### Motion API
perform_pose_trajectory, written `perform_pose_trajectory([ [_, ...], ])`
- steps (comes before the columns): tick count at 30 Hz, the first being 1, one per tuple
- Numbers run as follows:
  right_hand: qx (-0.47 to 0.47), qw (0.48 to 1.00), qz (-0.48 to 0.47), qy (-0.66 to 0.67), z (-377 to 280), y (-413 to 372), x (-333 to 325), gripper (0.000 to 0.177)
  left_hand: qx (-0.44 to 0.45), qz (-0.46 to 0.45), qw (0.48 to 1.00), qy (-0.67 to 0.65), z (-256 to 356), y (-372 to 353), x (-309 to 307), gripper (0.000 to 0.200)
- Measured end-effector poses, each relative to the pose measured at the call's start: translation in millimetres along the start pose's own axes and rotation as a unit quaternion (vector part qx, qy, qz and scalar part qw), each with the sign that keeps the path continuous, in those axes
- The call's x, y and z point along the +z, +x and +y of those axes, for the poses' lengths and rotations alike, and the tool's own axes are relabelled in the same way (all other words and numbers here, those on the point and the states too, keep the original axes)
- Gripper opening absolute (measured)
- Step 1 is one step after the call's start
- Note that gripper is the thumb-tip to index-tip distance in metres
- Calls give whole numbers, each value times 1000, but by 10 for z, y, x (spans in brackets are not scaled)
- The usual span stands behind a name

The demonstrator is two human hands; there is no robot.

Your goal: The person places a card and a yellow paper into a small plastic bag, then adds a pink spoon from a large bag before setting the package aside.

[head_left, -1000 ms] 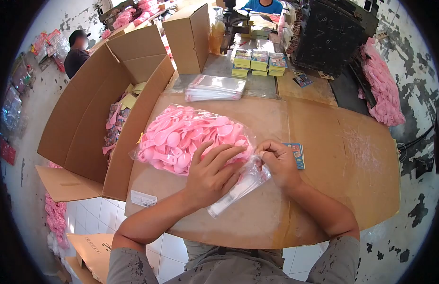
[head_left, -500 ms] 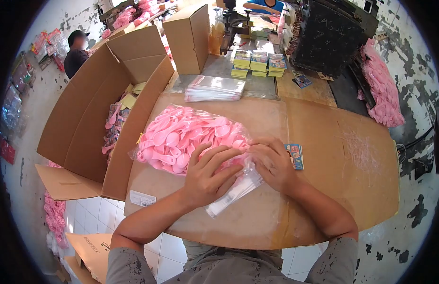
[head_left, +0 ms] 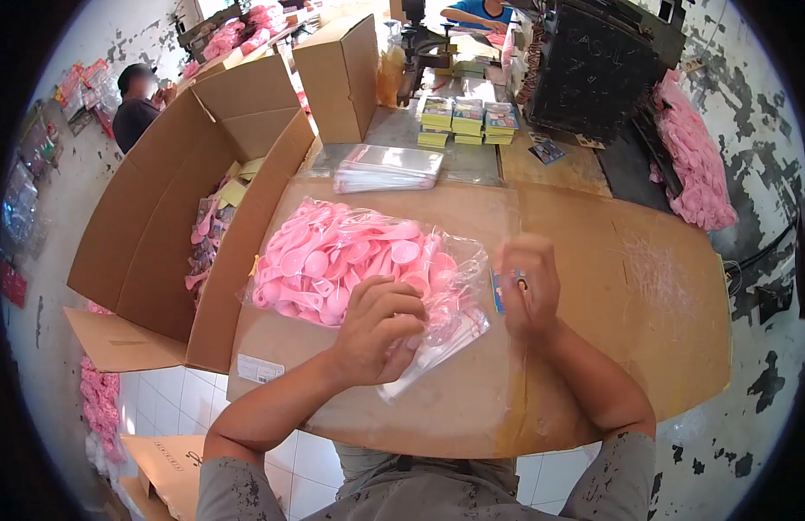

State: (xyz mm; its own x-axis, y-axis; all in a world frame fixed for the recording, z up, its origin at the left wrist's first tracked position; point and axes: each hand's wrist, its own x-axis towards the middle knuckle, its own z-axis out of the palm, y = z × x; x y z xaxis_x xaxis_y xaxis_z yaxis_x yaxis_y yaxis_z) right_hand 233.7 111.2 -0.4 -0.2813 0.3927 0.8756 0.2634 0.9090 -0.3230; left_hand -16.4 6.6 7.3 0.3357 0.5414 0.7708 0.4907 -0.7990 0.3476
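Observation:
A clear plastic bag full of pink spoons (head_left: 333,256) lies on the cardboard-covered table, its right end spread loosely. My left hand (head_left: 381,330) hovers at the bag's lower right edge, fingers curled; whether it holds anything is hidden. Under and beside it lie clear plastic sleeves (head_left: 446,347). My right hand (head_left: 530,282) is raised to the right of the bag, apart from it, blurred, with its fingers bent. A small printed card (head_left: 498,293) shows partly behind my right hand.
An open cardboard box (head_left: 146,217) with spoons and cards stands at the left. Behind the bag lie stacked clear sleeves (head_left: 388,167) and card stacks (head_left: 468,120). Pink bags (head_left: 693,165) hang at the right. Two other people are at the back.
My right hand has moved right and away from the bag's end, and now covers part of the card. The bag's right end has spread out. My left hand has shifted slightly.

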Motion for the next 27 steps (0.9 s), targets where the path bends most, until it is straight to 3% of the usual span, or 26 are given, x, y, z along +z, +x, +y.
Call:
perform_pose_trajectory([
  [3, -107, 975, -178, 73, -199, 45, -69, 24, 9, 4, 1000, -3, -1, 23, -15, 24],
  [6, -18, 974, -221, 34, -256, -36, 1, 21, 43, 38, 998, -9, 15, -21, 14, 25],
  [9, 83, 964, -253, 10, -310, 40, -57, 39, 57, 99, 993, -4, 71, -30, -9, 28],
  [15, 31, 948, -301, -94, -418, 314, -171, 86, 137, 78, 980, 122, 109, -7, -127, 36],
  [18, -7, 936, -340, -92, -393, 368, -194, 99, 155, 88, 968, 175, 162, 17, -154, 40],
  [21, -24, 918, -380, -109, -313, 551, -190, 109, 169, 88, 956, 222, 243, 111, -243, 39],
  [27, -33, 929, -339, -146, 130, 961, -132, 104, 92, 103, 962, 235, 379, 261, -455, 28],
])
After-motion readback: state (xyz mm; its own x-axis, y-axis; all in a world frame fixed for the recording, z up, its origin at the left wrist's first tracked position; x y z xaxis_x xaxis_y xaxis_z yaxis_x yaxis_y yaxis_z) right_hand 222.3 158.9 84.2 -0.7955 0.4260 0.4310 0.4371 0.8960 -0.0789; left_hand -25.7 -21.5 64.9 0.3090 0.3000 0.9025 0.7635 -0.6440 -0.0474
